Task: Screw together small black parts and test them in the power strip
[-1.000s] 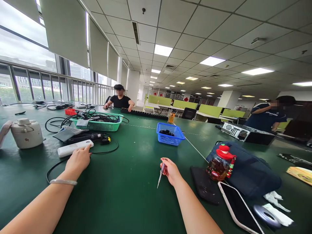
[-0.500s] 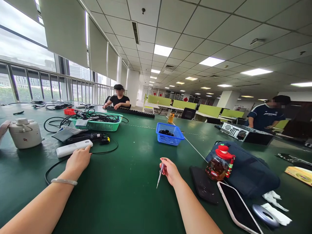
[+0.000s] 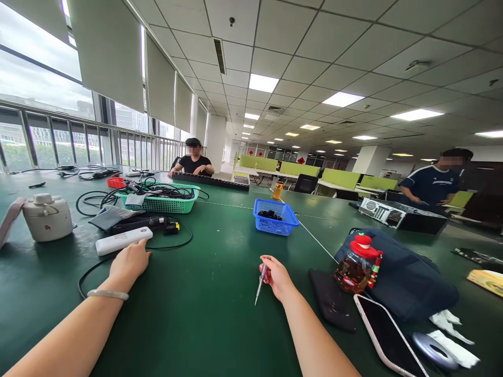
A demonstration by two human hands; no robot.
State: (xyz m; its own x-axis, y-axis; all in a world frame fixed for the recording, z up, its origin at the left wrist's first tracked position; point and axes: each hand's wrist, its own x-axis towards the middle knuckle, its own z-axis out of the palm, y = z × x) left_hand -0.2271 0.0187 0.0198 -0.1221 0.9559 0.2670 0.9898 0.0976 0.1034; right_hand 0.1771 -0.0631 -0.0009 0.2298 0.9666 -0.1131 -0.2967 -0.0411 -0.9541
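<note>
My right hand (image 3: pixel 276 276) is closed around a small screwdriver (image 3: pixel 260 285) with a clear handle, its tip pointing down at the green table (image 3: pixel 204 293). My left hand (image 3: pixel 128 264) rests on the table with the fingers curled, touching a black cable (image 3: pixel 90 270) just below a white power strip (image 3: pixel 123 240). A bracelet (image 3: pixel 107 294) circles my left wrist.
A white rice cooker (image 3: pixel 46 223) stands at the left. Behind are a green basket (image 3: pixel 160 198) of cables and a blue basket (image 3: pixel 275 215). At the right lie a dark bag (image 3: pixel 412 277), a red-lidded jar (image 3: pixel 357 263) and a phone (image 3: pixel 387 335). Two people are at the table's far side.
The view has shifted slightly. Both hands stay where they were. The person at the right has moved a little.
</note>
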